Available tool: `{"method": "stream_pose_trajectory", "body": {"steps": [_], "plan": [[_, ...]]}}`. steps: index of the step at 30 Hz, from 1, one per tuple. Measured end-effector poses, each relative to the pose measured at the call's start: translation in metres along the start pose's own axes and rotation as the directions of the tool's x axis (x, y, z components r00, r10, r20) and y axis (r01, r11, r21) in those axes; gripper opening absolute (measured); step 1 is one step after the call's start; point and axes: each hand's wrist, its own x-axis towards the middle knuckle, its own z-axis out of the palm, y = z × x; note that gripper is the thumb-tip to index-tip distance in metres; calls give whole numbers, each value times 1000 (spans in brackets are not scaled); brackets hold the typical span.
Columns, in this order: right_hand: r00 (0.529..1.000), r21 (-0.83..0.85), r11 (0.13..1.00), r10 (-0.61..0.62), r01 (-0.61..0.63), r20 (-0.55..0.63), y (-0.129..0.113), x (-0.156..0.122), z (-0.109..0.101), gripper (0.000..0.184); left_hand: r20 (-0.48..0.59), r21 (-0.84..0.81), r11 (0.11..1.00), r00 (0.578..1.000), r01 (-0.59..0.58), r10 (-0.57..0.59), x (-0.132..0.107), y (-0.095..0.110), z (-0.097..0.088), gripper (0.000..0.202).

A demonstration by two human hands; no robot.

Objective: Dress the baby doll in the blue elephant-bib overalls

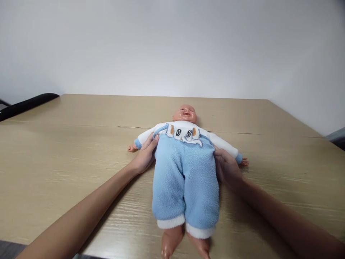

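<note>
A baby doll (185,114) lies on its back, feet toward me and arms spread out. Blue fleece overalls (172,172) with white cuffs and an elephant-face bib (184,133) cover a white long-sleeved top (223,143). At the overalls' upper left side, my left hand (147,154) is closed on the edge, its thumb by the blue shoulder strap (161,129). My right hand (228,165) pinches the overalls at the opposite side, just below the doll's sleeve. Some fingers of both hands are hidden beside the doll.
The wooden table (81,154) has a seam running across it behind the doll's shoulders. A black chair part (32,102) stands at the left edge, and another dark object (336,138) at the right edge. A pale wall (167,46) rises behind the table.
</note>
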Motion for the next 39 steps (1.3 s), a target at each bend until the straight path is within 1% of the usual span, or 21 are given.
{"method": "stream_pose_trajectory", "body": {"steps": [1,3,5,8,11,14,16,18,20,22,24,27,30,33,36,39], "plan": [[1000,30,1000,-4,4,-1,-1,-1,2,33,-11,-23,1000,1000,14,-14,-1,1,4,49],[1000,71,997,-17,18,-6,-3,-1,5,32,-20,-5,1000,1000,14,-14,-1,3,8,51],[999,83,996,-44,44,-6,-4,-1,6,29,-26,83,996,1000,-14,16,0,4,6,52],[996,46,995,-85,84,3,-3,0,2,25,-10,274,960,999,-48,53,2,3,-2,52],[991,-48,990,-132,132,-7,3,3,-8,17,50,388,916,995,-101,88,5,3,-8,50],[983,-123,976,-182,178,-23,7,5,-16,11,94,428,892,989,-146,116,6,3,-9,48],[979,-169,967,-201,193,-30,6,5,-18,10,112,449,879,986,-160,123,7,4,-8,47],[977,-252,948,-211,196,-33,4,5,-18,10,118,465,869,984,-171,131,9,3,-7,45],[974,-379,903,-226,203,-19,0,4,-18,9,113,452,874,983,-178,141,10,3,-6,43],[968,-497,839,-253,223,7,-5,4,-18,8,103,414,891,982,-185,156,11,4,-6,39],[962,-545,803,-271,242,29,-8,4,-18,8,89,381,904,981,-196,175,10,5,-7,35],[961,-520,816,-275,250,30,-10,2,-17,6,59,359,910,978,-207,199,9,7,-9,34],[950,-474,831,-309,292,43,-12,-1,-14,1,38,336,915,974,-225,225,7,7,-10,33],[945,-381,869,-324,315,40,-11,-2,-11,6,28,345,905,967,-249,255,6,7,-9,32],[972,-280,935,-232,218,-17,-8,4,-12,11,26,338,904,963,-261,268,6,7,-8,30],[992,-265,959,-118,104,-38,-7,15,-17,11,31,333,907,964,-259,264,7,8,-9,28]]}}
